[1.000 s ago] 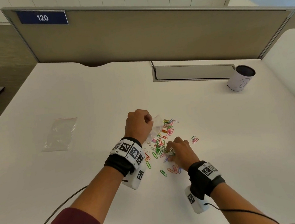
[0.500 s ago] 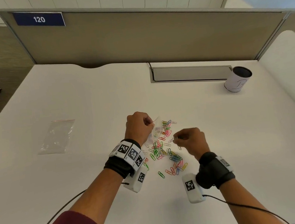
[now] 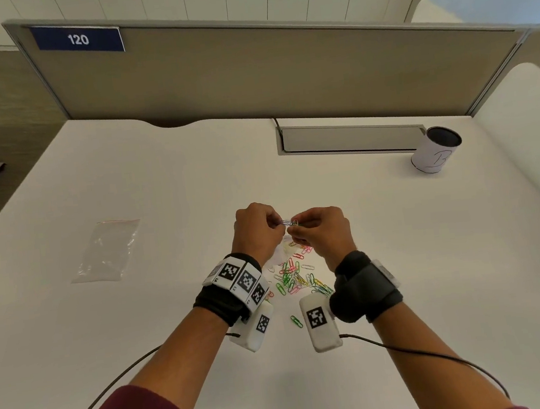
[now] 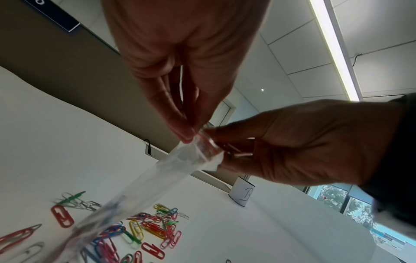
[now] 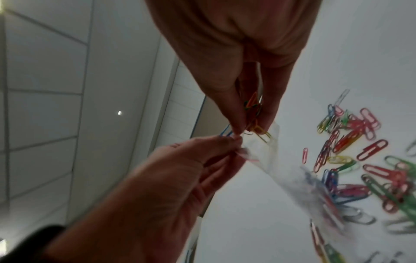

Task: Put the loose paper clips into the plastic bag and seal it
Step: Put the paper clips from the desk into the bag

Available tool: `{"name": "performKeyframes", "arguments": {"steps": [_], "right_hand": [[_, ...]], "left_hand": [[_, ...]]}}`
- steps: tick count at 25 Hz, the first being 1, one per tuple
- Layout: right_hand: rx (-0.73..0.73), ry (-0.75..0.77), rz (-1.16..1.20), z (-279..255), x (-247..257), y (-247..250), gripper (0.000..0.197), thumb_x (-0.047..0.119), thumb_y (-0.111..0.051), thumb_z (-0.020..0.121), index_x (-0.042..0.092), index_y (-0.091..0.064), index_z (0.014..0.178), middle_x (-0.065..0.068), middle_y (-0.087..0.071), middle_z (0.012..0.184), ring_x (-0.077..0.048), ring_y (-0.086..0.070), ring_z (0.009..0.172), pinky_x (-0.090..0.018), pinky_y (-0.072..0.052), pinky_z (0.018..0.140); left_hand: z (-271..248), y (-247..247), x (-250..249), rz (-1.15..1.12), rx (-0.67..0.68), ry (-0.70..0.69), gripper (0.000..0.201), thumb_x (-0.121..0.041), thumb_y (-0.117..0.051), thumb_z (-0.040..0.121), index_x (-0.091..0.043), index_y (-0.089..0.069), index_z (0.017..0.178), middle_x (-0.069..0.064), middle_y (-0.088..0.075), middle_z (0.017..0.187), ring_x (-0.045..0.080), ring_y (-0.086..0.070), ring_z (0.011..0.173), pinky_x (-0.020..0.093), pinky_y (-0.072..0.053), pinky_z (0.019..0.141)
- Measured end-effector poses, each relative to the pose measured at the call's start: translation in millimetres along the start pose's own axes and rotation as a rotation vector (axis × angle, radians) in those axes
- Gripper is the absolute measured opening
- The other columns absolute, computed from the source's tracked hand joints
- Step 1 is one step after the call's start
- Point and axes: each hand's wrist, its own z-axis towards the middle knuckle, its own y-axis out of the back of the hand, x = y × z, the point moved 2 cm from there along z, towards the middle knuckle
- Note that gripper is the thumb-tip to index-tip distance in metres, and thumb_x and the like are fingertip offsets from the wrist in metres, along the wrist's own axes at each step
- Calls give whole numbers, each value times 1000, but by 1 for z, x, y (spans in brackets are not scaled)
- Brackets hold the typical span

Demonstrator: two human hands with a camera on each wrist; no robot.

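Note:
Both hands are raised together above the white desk (image 3: 140, 320). My left hand (image 3: 277, 225) pinches the red-striped mouth of a small clear plastic bag (image 4: 180, 169), which hangs down toward the desk with a few clips in its blurred bottom. Pinching a small bunch of coloured paper clips (image 5: 254, 113), my right hand (image 3: 295, 227) holds them right at the bag's mouth (image 5: 270, 156). In the left wrist view the right hand (image 4: 292, 142) touches the bag's rim beside the left fingertips (image 4: 186, 131). Several loose coloured clips (image 3: 298, 276) lie scattered under the hands.
A second clear plastic bag (image 3: 105, 251) lies flat on the desk to the left. A white cup with a dark inside (image 3: 436, 153) stands at the back right, next to a cable tray slot (image 3: 352, 139). A grey partition (image 3: 246, 69) bounds the far edge.
My right hand has picked clips off the pile, risen and moved up-left to the bag's mouth. My left hand has lifted the bag slightly higher.

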Motion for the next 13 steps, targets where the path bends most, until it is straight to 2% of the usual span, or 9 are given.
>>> {"name": "performKeyframes", "arguments": {"steps": [2, 5, 8, 10, 13], "right_hand": [[-27, 4, -124, 3, -2, -2, 15, 1, -77, 74, -1, -71, 87, -16, -72, 77, -18, -68, 59, -21, -59, 58], [-17, -29, -271, 8, -4, 1, 14, 4, -77, 74, -1, -70, 86, -16, -71, 76, -17, -66, 55, -23, -59, 55], [34, -64, -317, 9, -3, 2, 17, 7, -77, 76, -4, -70, 86, -19, -71, 79, -24, -71, 65, -33, -62, 65], [72, -65, -321, 11, -3, 0, 17, 11, -74, 80, -4, -71, 89, -19, -73, 83, -27, -72, 71, -35, -62, 70], [112, -65, -307, 13, -2, -3, 19, 8, -60, 89, -8, -70, 89, -26, -71, 86, -32, -70, 75, -46, -60, 79]], "left_hand": [[-1, 2, 1, -7, 0, 2, 3, -8, -75, 77, -7, -76, 80, 11, -74, 74, 24, -71, 71, 42, -62, 75], [-2, 3, 2, 0, 3, -3, 3, -7, -74, 78, -7, -75, 80, 11, -74, 73, 23, -71, 68, 41, -62, 75], [-2, 2, 2, -6, 2, 4, 3, -8, -74, 78, -7, -75, 81, 11, -73, 75, 23, -71, 70, 41, -62, 76], [-3, 0, 0, -7, 15, 11, 5, -8, -75, 78, -6, -75, 83, 12, -74, 77, 23, -72, 69, 40, -62, 76], [-2, -1, -1, -8, 23, 8, 6, -8, -75, 78, -6, -75, 84, 12, -74, 76, 22, -72, 68, 40, -62, 76]]}}
